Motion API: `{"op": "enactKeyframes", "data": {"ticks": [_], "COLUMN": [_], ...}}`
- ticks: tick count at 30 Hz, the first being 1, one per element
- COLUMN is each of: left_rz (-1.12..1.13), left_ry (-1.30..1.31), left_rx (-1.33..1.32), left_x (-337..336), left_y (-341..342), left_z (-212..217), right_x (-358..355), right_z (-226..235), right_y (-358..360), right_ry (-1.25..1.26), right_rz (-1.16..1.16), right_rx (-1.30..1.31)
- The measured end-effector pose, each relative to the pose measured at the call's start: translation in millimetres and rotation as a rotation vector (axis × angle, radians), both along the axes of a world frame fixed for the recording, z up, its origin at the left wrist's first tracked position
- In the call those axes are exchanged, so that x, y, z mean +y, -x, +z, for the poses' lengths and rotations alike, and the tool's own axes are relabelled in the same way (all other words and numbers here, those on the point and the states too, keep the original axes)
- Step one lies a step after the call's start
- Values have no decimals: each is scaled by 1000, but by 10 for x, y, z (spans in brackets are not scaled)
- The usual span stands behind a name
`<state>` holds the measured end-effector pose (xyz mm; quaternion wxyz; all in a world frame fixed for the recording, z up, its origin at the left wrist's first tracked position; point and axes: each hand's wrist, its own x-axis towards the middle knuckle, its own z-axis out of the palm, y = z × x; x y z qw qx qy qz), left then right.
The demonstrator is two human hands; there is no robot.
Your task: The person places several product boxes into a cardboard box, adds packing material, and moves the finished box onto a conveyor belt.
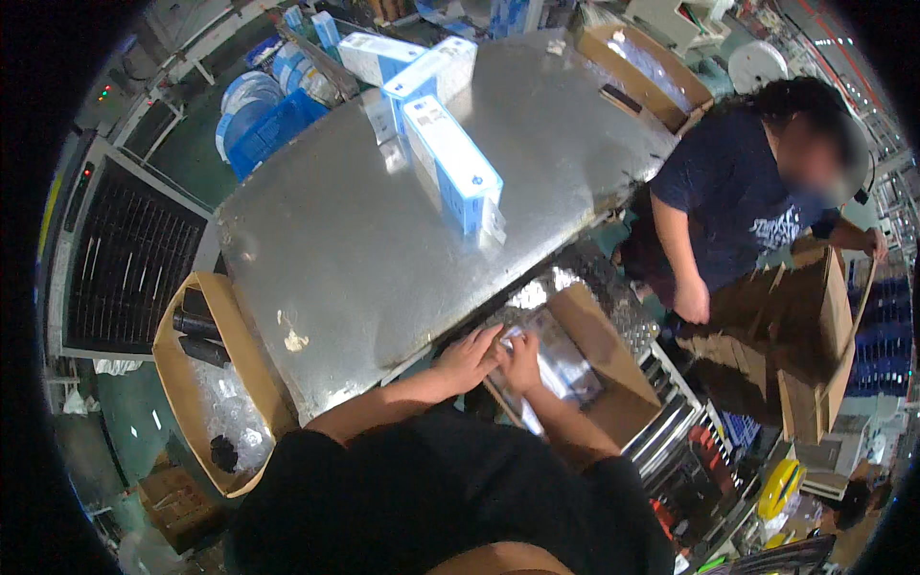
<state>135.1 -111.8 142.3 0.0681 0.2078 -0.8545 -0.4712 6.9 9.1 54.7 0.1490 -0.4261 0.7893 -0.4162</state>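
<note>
My left hand (466,360) reaches along the metal table's near edge, its fingers stretched out toward my right hand. My right hand (520,363) is beside it, fingers bent inward at the left side of an open cardboard box (604,340). What lies between its fingers is too small and covered to make out. Inside the box are pale, shiny packages (565,364), partly covered by my right hand and forearm. Farther off on the metal table (335,259) stand several blue-and-white cartons (448,153), with clear plastic flaps or wrap at their ends.
On the left, a cardboard box (278,402) holds clear plastic and dark rolls. Another box with plastic (695,91) stands at the table's far right. A co-worker (728,182) on the right handles a large brown carton (767,335). Metal rollers (661,422) run beneath the nearby box.
</note>
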Motion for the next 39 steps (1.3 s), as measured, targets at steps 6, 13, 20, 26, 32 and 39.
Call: {"op": "enactKeyframes", "data": {"ticks": [6, 13, 20, 26, 32, 39], "left_rz": [270, 519, 463, 414, 211, -20], "left_ry": [-43, 169, 155, 611, 640, 503], "left_rx": [34, 74, 136, 244, -337, -343], "left_x": [-439, -1231, -2723, -4348, -4840, -4544], "left_y": [-771, -1621, -393, 1113, 2012, 1930], "left_z": [14, -125, 516, 427, 896, 740], "right_x": [819, -481, -2635, -2912, -2572, -2720], "right_z": [-1032, 403, 1946, 1680, 1861, 1600], "right_y": [-201, 284, 879, 578, 665, 1135], "right_ry": [-600, -40, 64, -678, -939, -697], "right_rz": [475, -196, 90, 29, -203, -385], "right_rx": [-164, -43, 862, 422, 118, 222]}}
